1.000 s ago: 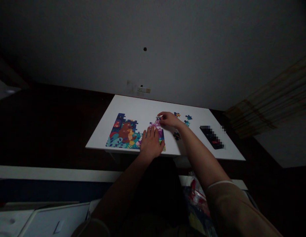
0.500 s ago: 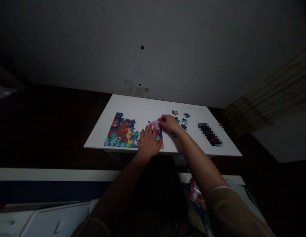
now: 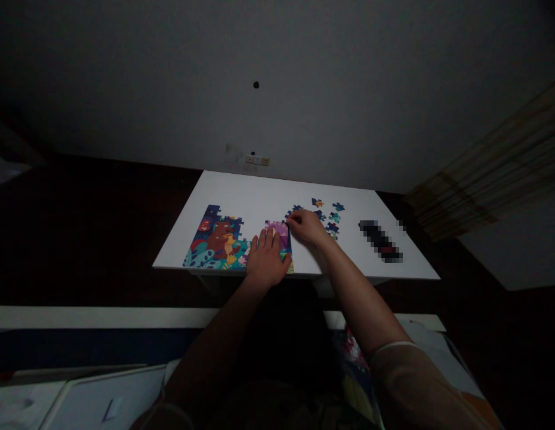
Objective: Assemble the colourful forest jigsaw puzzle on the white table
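Note:
A partly joined jigsaw puzzle (image 3: 222,237) with a brown bear and bright leaves lies near the front edge of the white table (image 3: 246,191). My left hand (image 3: 265,258) rests flat on its right part, fingers spread, covering some of the picture. At the upper right corner of the purple section, my right hand (image 3: 304,226) pinches a puzzle piece (image 3: 285,225) at the edge, mostly hidden by thumb and forefinger. Loose puzzle pieces (image 3: 334,217) lie beyond and right of my right hand, several of them close together.
A dark, pixelated long object (image 3: 380,242) lies on the table's right side. Behind the table rises a grey wall with a socket strip (image 3: 257,160). A striped curtain (image 3: 487,173) hangs at the right. A white ledge (image 3: 102,318) runs in front of the table.
The joined puzzle has slid slightly left, with my left hand on it. My right hand stays pinched at its upper right corner, and the purple section there now sits straighter.

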The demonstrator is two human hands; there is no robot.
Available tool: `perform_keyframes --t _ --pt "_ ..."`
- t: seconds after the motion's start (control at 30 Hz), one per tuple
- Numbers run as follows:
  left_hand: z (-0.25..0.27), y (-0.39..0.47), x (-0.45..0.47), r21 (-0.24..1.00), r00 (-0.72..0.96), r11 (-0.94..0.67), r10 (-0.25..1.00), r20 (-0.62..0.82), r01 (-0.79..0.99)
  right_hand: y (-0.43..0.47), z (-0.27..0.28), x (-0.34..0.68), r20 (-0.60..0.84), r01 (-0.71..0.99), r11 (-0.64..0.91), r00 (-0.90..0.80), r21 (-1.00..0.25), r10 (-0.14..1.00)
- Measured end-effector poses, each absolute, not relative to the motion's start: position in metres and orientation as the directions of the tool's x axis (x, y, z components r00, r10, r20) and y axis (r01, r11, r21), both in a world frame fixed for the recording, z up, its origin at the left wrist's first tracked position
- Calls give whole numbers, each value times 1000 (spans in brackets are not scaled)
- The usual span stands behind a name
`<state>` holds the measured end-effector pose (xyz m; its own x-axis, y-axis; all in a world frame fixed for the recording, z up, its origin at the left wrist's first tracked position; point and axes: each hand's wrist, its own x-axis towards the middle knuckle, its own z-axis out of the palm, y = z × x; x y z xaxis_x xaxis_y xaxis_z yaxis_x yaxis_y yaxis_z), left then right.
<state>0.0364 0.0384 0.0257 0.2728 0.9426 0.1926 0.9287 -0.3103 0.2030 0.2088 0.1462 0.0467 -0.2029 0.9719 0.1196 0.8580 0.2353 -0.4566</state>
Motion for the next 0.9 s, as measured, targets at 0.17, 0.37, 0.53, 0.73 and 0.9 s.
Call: perform_keyframes --t 0.17,0.37,0.53,0.73,0.9 --pt "25 40 36 192 292 -326 938 187 926 132 45 251 318 789 118 103 -603 942" --pt "23 51 37 182 303 -338 933 193 923 102 48 292 347 770 70 203 -635 916" --pt "23 59 37 187 307 -346 928 210 920 72 32 294 402 815 103 167 -570 900" --pt "25 57 39 213 306 -360 919 249 909 56 19 298 451 831 137 146 -538 881" --pt "26 54 41 237 276 -354 910 309 905 58 20 297 443 850 115 148 -514 884"
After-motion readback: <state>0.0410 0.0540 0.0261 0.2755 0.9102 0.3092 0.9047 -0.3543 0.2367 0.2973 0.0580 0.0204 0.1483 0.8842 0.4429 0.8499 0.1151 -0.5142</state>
